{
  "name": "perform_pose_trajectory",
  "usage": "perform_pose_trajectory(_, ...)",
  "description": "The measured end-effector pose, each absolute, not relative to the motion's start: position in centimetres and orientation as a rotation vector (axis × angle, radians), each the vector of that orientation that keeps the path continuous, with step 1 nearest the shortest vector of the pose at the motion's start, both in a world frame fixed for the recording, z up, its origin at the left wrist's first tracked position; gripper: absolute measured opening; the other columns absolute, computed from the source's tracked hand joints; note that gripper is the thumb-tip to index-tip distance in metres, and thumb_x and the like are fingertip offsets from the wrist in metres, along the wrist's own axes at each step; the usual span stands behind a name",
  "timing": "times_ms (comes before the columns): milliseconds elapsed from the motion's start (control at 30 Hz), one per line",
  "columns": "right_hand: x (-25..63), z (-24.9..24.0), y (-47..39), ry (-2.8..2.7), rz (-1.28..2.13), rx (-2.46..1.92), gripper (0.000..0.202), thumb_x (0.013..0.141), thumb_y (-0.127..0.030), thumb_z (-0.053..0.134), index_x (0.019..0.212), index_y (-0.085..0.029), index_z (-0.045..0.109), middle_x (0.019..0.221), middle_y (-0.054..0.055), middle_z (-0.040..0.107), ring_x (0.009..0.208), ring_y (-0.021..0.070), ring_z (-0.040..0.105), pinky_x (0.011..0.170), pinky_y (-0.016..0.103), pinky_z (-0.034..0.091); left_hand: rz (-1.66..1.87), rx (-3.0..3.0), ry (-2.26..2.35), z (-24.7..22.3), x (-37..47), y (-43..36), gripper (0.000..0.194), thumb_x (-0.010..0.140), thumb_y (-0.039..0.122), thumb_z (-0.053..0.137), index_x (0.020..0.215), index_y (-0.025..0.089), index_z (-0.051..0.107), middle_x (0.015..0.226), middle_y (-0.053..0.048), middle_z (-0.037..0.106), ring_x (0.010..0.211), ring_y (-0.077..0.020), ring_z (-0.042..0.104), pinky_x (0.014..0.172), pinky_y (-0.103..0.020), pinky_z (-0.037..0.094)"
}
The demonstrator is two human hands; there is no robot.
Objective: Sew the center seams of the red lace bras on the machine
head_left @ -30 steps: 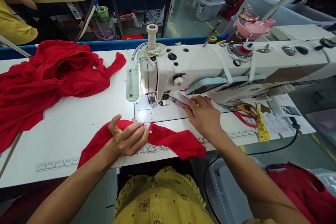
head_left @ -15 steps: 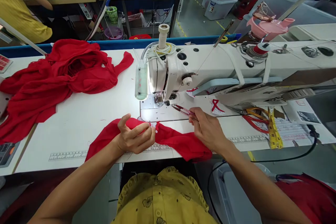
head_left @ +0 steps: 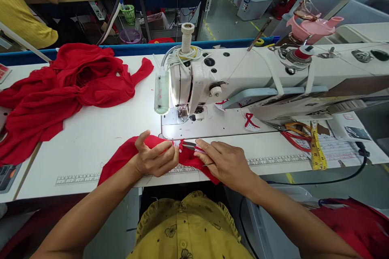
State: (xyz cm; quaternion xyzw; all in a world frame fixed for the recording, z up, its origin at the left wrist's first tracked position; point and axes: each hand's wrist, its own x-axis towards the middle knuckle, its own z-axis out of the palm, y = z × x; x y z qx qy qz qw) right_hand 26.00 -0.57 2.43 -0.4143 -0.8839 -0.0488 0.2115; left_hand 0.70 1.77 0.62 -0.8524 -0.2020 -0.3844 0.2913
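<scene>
A strip of red fabric (head_left: pixel 121 158) lies across the table's front edge in front of me. My left hand (head_left: pixel 158 158) is closed on it, thumb and fingers pinched near a small white patch (head_left: pixel 176 144) at its upper edge. My right hand (head_left: pixel 226 164) grips a pair of thread snips (head_left: pixel 190 145), their metal blades pointing left at the fabric beside that patch. A thin dark point shows below my right fingers. My right hand covers part of the strip. Behind both hands stands the white sewing machine (head_left: pixel 194 85), its needle area away from the fabric.
A heap of red garments (head_left: pixel 67 93) lies on the left. Orange-handled scissors (head_left: pixel 298 129) and a yellow tape measure (head_left: pixel 317 145) rest at the right. A printed ruler (head_left: pixel 273 161) runs along the front edge. Another person's yellow clothing (head_left: pixel 24 16) shows at the back left.
My right hand has moved left and slightly down, bringing the thread snips from beside the machine to the red fabric. My left hand keeps its pinch in nearly the same place.
</scene>
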Motion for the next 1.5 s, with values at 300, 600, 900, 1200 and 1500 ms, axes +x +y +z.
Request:
perform_pose_trajectory(300,26.0,2.47,-0.54,-2.471,-0.171,-1.13,0.027,0.102,-0.035,0.053,0.113,-0.016,0.068,0.067,-0.001,0.062,0.059,0.0124,0.055,0.055,0.03,0.032,-1.021,-2.288,-0.55,0.51,0.63,1.72,0.024,0.076,0.005,0.071,0.075,0.029,0.066,0.074,0.011,0.068,0.077,-0.0135,0.069,0.124,-0.061,0.014)
perform_pose_trajectory(600,25.94,2.47,-0.68,-2.457,-0.205,-1.115,0.027,0.102,-0.034,0.053,0.112,-0.015,0.069,0.066,-0.001,0.059,0.057,0.0113,0.049,0.055,0.029,0.028,-1.058,-2.244,-0.561,0.9,1.1,1.85,0.02,0.074,0.005,0.071,0.072,0.024,0.067,0.069,0.011,0.067,0.074,-0.0105,0.068,0.124,-0.059,0.012)
perform_pose_trajectory(900,25.89,2.17,-0.83,-2.447,-0.262,-1.11,0.027,0.102,-0.035,0.055,0.114,-0.015,0.069,0.066,-0.002,0.059,0.057,0.0109,0.048,0.054,0.029,0.027,-1.059,-2.256,-0.528,0.91,1.08,1.95,0.022,0.074,0.004,0.07,0.071,0.025,0.067,0.071,0.01,0.066,0.078,-0.0109,0.066,0.125,-0.06,0.009)
perform_pose_trajectory(1200,25.74,1.76,-1.12,-2.407,-0.283,-1.146,0.027,0.1,-0.035,0.058,0.116,-0.015,0.069,0.065,-0.002,0.058,0.058,0.0113,0.05,0.056,0.03,0.029,-1.074,-2.26,-0.527,0.63,1.0,1.97,0.022,0.073,0.004,0.07,0.07,0.026,0.067,0.074,0.009,0.065,0.08,-0.0128,0.067,0.125,-0.058,0.011)
perform_pose_trajectory(1500,25.71,2.44,-1.34,-2.433,-0.31,-1.12,0.026,0.099,-0.034,0.059,0.114,-0.015,0.07,0.065,-0.002,0.057,0.058,0.0109,0.049,0.055,0.03,0.029,-1.048,-2.259,-0.529,1.14,1.09,2.0,0.022,0.077,0.005,0.065,0.071,0.026,0.067,0.069,0.011,0.067,0.074,-0.0111,0.068,0.126,-0.06,0.009)
